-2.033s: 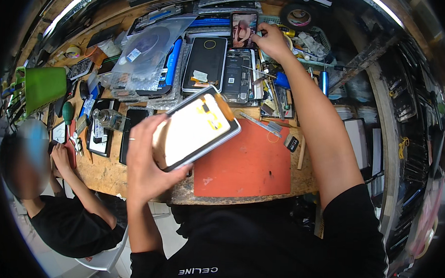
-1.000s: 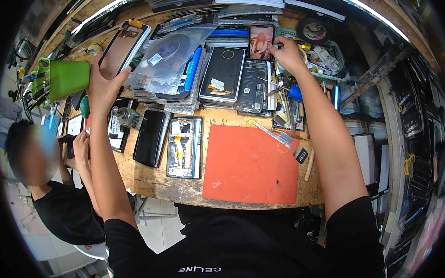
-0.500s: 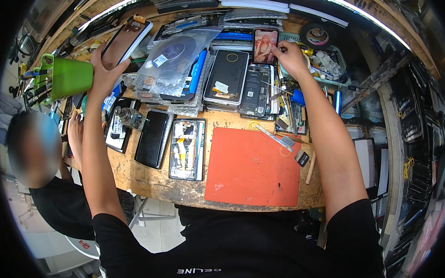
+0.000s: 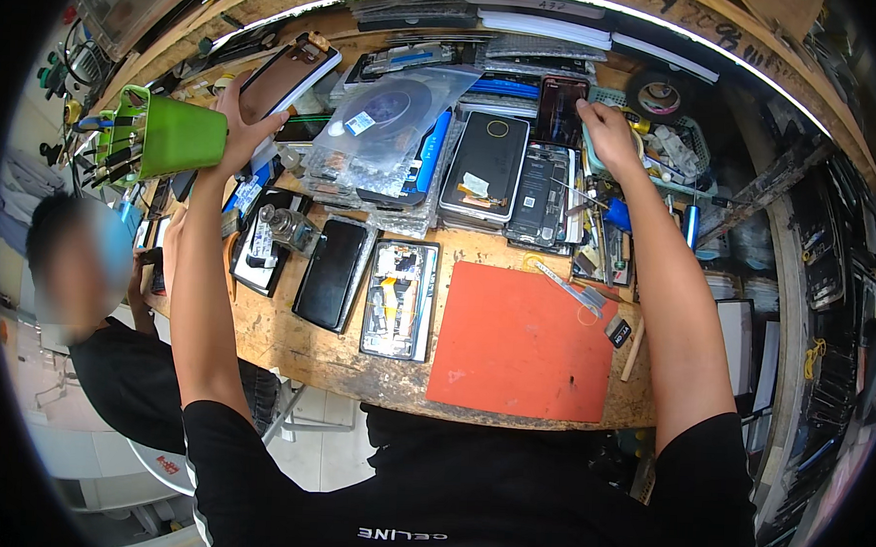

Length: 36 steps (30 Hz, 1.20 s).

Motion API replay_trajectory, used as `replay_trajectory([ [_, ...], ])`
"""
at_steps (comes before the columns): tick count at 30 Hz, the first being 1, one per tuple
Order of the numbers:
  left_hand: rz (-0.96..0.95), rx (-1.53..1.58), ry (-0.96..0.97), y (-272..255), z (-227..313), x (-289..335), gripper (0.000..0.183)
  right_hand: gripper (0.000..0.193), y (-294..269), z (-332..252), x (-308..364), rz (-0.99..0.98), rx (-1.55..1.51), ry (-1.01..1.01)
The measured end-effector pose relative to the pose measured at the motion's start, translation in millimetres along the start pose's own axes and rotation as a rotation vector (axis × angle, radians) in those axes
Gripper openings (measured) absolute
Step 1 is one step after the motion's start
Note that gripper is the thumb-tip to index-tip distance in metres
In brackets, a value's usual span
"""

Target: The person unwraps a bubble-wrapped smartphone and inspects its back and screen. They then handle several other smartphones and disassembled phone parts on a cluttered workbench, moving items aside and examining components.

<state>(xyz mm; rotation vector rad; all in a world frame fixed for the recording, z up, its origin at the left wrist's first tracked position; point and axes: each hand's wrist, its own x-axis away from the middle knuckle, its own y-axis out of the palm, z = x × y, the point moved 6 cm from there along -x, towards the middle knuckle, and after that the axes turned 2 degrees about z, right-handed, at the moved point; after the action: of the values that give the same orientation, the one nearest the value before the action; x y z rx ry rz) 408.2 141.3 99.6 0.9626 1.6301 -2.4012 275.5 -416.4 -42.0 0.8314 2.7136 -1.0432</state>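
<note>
From my seat I see the desk [image 4: 271,344], heaped along its far side, with a co-worker [image 4: 126,369] at its left and the red mat [image 4: 525,346] flat on its near part. Left of the middle rises the pile of packets [image 4: 375,149]; further left is the green pot [image 4: 185,135] of tools. Just past the pot, the left hand [image 4: 239,136] has the panel [image 4: 286,83], tilted over the far left clutter, thumb and fingers spread around its near end and, I judge, gripping it. The open phone [image 4: 398,301] and the black phone [image 4: 332,275] lie left of the mat. At the back, the right hand [image 4: 612,136] meets the right edge of the standing phone [image 4: 562,113] with its thumb; I cannot tell whether the fingers pinch it. As for risks, the left hand swinging back could knock the pot over, a hard nudge from the right thumb could topple the standing phone, and pressing the panel into the clutter could crease its ribbon [image 4: 317,41]. Against two seconds ago, the panel has gone from over the near desk to the far left, baring the open phone; since half a second ago, the standing phone's display has darkened and my view has swung left.
</note>
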Motion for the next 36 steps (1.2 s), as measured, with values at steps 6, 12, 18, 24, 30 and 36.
replay_trajectory([
  [6, 0.009, 0.1, 0.061, 15, -15, -35, 0.102, 0.053, -1, -4, 2, 0.034, -0.003, -0.028],
  [12, -0.19, 0.422, -0.163, 50, -37, -75, 0.106, 0.052, -3, -8, 4, 0.028, -0.003, -0.021],
  [18, -0.07, 0.401, -0.004, 58, -35, -104, 0.111, 0.053, -6, -16, 8, 0.047, 0.045, -0.015],
  [24, -0.02, 0.319, 0.086, 71, -53, -122, 0.106, 0.054, -4, -12, 6, 0.037, 0.068, 0.018],
  [30, 0.046, 0.16, 0.215, 70, -67, -145, 0.09, 0.055, -5, -16, 8, 0.024, 0.078, 0.023],
  [36, 0.118, 0.214, 0.243, 85, -116, -161, 0.06, 0.052, -6, -24, 12, 0.034, 0.081, -0.02],
])
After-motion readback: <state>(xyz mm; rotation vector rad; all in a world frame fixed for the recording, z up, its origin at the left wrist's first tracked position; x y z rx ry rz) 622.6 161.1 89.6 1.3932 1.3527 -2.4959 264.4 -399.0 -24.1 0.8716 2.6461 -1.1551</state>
